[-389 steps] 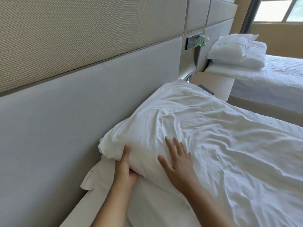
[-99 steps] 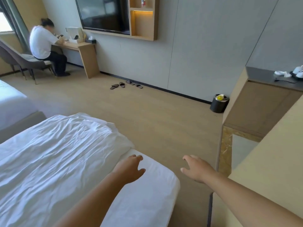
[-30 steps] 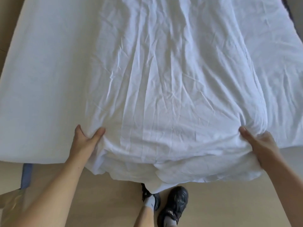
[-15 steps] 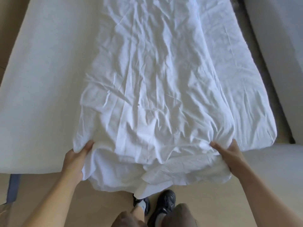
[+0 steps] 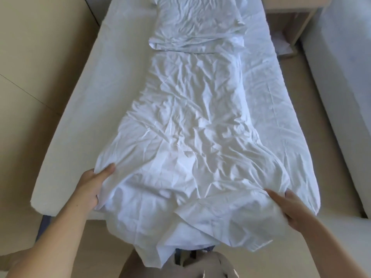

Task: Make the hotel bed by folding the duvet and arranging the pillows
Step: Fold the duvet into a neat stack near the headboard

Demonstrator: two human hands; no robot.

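Note:
A wrinkled white duvet (image 5: pixel 188 137) lies in a long narrow strip down the middle of the bed (image 5: pixel 84 109), its near end spilling over the foot. My left hand (image 5: pixel 91 187) grips the duvet's near left edge, thumb on top. My right hand (image 5: pixel 291 209) grips the near right edge, fingers tucked under the cloth. A white pillow (image 5: pixel 197 23) rests at the head of the bed, partly covering the duvet's far end.
A second bed (image 5: pixel 345 81) stands along the right side across a narrow floor gap. A wooden nightstand (image 5: pixel 293 15) sits between the two beds at the far end. A tan wall panel (image 5: pixel 40 53) flanks the left side.
My view has risen to show the whole bed and the pillow. Both hands keep their grip on the duvet's near end, which has been drawn toward the foot.

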